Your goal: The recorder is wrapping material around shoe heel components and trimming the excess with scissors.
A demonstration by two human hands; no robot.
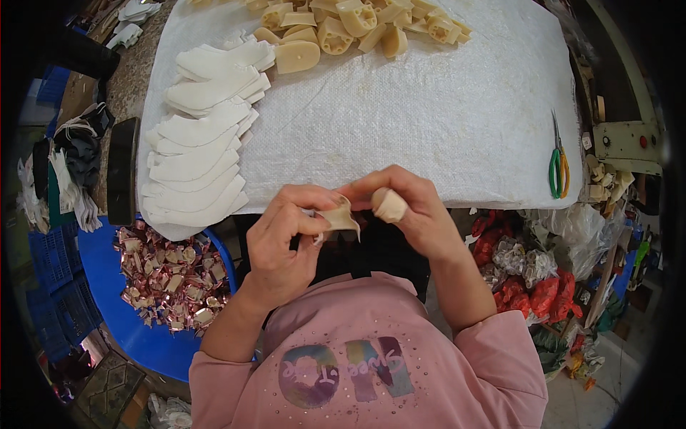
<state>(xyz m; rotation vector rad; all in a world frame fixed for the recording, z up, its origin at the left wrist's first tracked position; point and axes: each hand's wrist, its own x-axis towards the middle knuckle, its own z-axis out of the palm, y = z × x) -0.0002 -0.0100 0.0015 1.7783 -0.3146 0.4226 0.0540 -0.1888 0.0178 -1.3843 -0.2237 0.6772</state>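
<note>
Just off the table's near edge, my left hand [286,225] pinches a cream curved piece [339,215] with thin flared edges; part of it is behind my fingers. My right hand [416,207] is bent toward it from the right, and its curled forefinger reaches the top of that piece. A beige wrapping [389,205] covers the right thumb tip. Whether the right fingers grip anything more behind the thumb is hidden. Beyond my left hand lie overlapping stacks of white curved cut-outs [196,168]. Beige moulded shoe heels [336,36] are heaped at the far side.
A white woven sheet [400,121] covers the table. Green-and-orange-handled scissors [559,171] lie at its right edge, a dark phone [123,170] at the left. A blue chair [107,286] carries many shiny pink-and-beige pieces [175,279]. Red and clear plastic bags [532,286] crowd the lower right.
</note>
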